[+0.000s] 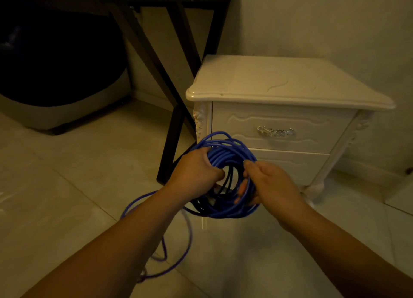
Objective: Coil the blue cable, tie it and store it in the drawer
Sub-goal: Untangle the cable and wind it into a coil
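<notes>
Coil: the blue cable (225, 150) is hanging in the air as a round bundle of many loops, just in front of the nightstand (279, 81) and below its upper drawer (274, 121).
Left hand (196, 170): it is gripping the left side of the coil, with its fingers curling through the middle.
Right hand (272, 186): it is gripping the right side, thumb on top and fingers underneath.
Done: most of the coiling, as I am judging it.
Left to do: a loose tail (187, 242) is trailing down to the floor and needs winding. No tie is showing, and the drawer is not yet open.
Count: I am counting one cable, two hands, one nightstand, two drawer fronts and one metal handle (276, 132).
</notes>
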Tool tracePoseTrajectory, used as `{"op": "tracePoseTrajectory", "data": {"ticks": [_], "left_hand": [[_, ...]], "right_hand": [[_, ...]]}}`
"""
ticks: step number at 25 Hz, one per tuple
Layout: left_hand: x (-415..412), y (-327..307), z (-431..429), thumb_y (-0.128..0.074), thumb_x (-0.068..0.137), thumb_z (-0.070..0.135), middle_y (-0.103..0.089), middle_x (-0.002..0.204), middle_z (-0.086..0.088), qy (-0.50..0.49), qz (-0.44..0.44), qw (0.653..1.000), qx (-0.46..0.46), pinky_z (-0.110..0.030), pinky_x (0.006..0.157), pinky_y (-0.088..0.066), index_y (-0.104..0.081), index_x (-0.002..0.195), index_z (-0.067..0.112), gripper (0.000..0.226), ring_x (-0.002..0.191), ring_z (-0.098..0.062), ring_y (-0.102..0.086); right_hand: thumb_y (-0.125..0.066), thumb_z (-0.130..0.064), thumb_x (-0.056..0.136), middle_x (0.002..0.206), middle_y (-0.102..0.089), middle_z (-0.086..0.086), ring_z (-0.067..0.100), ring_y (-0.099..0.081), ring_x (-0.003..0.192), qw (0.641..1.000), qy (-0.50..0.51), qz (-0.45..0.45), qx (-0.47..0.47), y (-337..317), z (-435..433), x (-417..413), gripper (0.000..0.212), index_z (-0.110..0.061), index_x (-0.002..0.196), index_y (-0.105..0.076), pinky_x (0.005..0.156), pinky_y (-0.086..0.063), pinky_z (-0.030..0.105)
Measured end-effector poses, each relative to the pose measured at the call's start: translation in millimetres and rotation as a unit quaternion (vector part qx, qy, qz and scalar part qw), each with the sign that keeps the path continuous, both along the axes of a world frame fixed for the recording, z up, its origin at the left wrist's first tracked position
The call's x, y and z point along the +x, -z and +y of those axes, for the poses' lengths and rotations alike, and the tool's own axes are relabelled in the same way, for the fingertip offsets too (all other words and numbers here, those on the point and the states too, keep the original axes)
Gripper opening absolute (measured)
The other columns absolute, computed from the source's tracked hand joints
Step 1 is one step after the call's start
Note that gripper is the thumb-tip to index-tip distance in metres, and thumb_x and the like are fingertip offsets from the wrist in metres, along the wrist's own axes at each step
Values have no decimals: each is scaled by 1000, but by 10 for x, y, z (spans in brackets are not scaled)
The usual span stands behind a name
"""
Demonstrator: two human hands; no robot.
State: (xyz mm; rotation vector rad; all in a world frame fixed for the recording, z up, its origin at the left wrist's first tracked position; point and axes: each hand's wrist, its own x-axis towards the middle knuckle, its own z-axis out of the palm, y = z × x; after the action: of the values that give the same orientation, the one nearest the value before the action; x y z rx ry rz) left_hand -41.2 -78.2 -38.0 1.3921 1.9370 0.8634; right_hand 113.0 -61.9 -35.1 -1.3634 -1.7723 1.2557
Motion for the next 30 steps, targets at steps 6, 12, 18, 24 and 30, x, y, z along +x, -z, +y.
{"op": "tracePoseTrajectory", "data": {"ticks": [6, 12, 18, 24, 30], "left_hand": [[33, -54, -8, -71, 77, 15, -68, 86, -7, 16, -16, 1000, 19, -47, 75, -58, -61, 99, 21, 25, 73, -25, -69], [30, -73, 23, -70, 80, 19, -68, 90, -2, 54, 51, 997, 25, -42, 78, -58, -59, 115, 23, 36, 78, -21, -68], [76, -74, -51, -70, 81, 26, -66, 87, 7, 82, 171, 976, 106, -37, 76, -56, -59, 108, 28, 30, 79, -14, -64], [-334, -300, -144, -64, 83, -2, -58, 59, 2, -119, -298, 920, 223, -26, 54, -52, -61, 95, 12, 19, 53, -14, -60], [-385, -307, -130, -60, 84, -8, -52, 58, -4, 12, -353, 924, 150, -33, 60, -55, -57, 90, 9, 19, 55, -21, -55]], "right_hand": [[-33, -37, 102, 51, -51, 2, 22, -57, 51, 994, 99, 39, -24, 73, 57, -32, 38, -10, 87, -55, 67, -54, 43], [-47, -35, 98, 44, -46, -4, 12, -45, 46, 958, 125, 195, -168, -74, 121, 64, 31, -14, 76, -55, 65, -54, 39], [-44, -36, 99, 50, -43, 1, 13, -44, 44, 960, 141, 169, -175, 47, 198, 116, 36, -11, 79, -60, 57, -59, 39], [-33, -37, 102, 80, -57, 18, 34, -59, 72, 966, 117, -158, -170, 183, 465, 462, 46, 1, 117, -55, 67, -49, 36], [-24, -66, 90, 139, -53, -2, 21, -44, 131, 997, 21, 64, 42, -189, 329, 104, 61, -31, 130, -54, 110, -30, 41]]}}
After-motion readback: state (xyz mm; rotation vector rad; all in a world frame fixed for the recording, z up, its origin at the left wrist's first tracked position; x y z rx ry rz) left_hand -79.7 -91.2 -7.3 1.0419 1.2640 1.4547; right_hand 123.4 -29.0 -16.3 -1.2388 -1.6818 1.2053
